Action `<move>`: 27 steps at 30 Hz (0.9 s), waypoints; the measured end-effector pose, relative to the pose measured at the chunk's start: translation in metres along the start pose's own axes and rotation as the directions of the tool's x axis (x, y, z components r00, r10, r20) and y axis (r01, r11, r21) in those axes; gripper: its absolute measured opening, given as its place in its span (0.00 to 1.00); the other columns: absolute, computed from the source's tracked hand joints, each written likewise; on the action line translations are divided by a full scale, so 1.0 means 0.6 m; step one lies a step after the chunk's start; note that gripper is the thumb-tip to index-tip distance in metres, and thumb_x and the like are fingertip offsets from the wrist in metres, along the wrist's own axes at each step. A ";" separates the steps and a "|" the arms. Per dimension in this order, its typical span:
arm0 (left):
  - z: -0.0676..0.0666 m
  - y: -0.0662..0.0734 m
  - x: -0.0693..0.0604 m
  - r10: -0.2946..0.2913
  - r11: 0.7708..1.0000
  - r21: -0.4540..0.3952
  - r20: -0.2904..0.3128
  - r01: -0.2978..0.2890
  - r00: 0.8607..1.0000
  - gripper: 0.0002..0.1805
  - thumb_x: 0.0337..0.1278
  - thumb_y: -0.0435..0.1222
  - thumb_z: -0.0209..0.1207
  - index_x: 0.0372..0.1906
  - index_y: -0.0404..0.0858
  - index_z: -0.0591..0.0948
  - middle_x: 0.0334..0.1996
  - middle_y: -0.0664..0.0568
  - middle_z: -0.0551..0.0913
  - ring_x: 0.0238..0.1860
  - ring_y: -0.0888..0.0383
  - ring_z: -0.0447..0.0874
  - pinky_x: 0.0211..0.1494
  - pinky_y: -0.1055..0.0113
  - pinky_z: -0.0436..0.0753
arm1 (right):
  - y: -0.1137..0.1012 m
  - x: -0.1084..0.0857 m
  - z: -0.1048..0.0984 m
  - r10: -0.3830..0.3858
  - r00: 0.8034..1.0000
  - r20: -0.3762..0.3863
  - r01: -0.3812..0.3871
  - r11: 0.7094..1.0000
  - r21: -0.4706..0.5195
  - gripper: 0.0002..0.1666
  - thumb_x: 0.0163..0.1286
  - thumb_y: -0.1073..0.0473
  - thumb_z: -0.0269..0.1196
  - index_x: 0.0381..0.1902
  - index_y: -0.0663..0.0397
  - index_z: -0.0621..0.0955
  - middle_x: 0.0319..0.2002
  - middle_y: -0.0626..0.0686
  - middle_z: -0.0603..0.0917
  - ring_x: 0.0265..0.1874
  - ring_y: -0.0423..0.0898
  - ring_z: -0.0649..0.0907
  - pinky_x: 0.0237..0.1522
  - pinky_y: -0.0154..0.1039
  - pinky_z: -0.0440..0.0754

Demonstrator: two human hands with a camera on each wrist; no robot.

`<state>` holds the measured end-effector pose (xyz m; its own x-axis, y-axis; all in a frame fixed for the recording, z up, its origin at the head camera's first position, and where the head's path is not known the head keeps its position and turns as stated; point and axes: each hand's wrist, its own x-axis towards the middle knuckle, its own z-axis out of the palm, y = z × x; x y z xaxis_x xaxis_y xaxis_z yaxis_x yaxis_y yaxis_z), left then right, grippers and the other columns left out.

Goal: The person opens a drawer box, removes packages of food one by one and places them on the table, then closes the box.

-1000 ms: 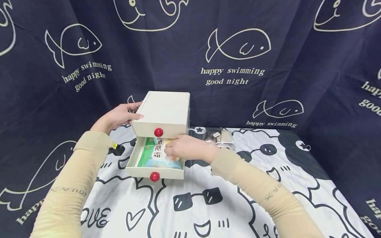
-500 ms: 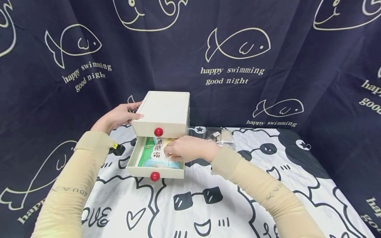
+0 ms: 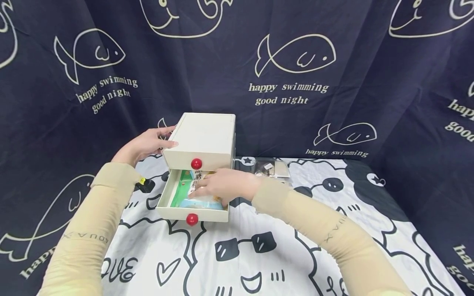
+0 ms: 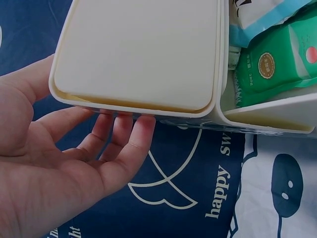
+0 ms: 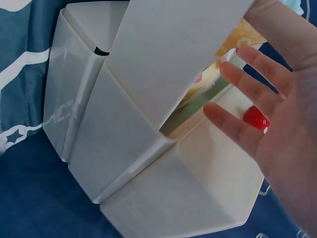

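A white two-drawer unit (image 3: 205,131) has its lower drawer (image 3: 174,213) pulled out and its upper one closed. Inside lie a green packet (image 4: 277,59) and a white-and-blue packet (image 3: 203,202) printed with large dark characters. Something yellow-patterned (image 5: 242,37) shows there in the right wrist view. My left hand (image 3: 146,144) rests against the unit's left side, its fingertips touching the edge in the left wrist view. Over the packets in the drawer is my right hand (image 3: 226,185), fingers extended and spread, partly covering the white packet. The right thumb's tip is hidden.
Red round knobs (image 3: 191,219) stick out from both drawer fronts. A small black object with a yellow part (image 3: 145,185) lies left of the unit, and a clear plastic bag (image 3: 275,169) lies to its right. A navy curtain (image 3: 222,74) hangs close behind.
My right hand's fingers were bent over the right part of the white packet; now they are straighter and spread farther left across it. The left hand stays at the unit's side.
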<state>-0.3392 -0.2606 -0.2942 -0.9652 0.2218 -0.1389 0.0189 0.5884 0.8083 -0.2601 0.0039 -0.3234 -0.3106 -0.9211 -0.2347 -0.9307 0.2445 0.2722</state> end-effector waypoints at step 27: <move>0.001 0.000 -0.002 0.003 1.000 -0.009 -0.012 -0.003 1.000 0.41 0.57 0.41 0.63 0.73 0.46 0.57 0.61 0.40 0.64 0.48 0.50 0.72 0.42 0.67 0.77 | -0.003 0.040 0.027 -0.077 0.997 -0.015 0.073 0.982 -0.172 0.57 0.44 0.44 0.74 0.71 0.36 0.59 0.69 0.44 0.62 0.67 0.48 0.62 0.64 0.45 0.64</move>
<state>-0.3377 -0.2605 -0.2945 -0.9681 0.2142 -0.1301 0.0192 0.5811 0.8136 -0.2693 -0.0135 -0.3447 -0.2350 -0.9416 -0.2411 -0.9038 0.1204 0.4108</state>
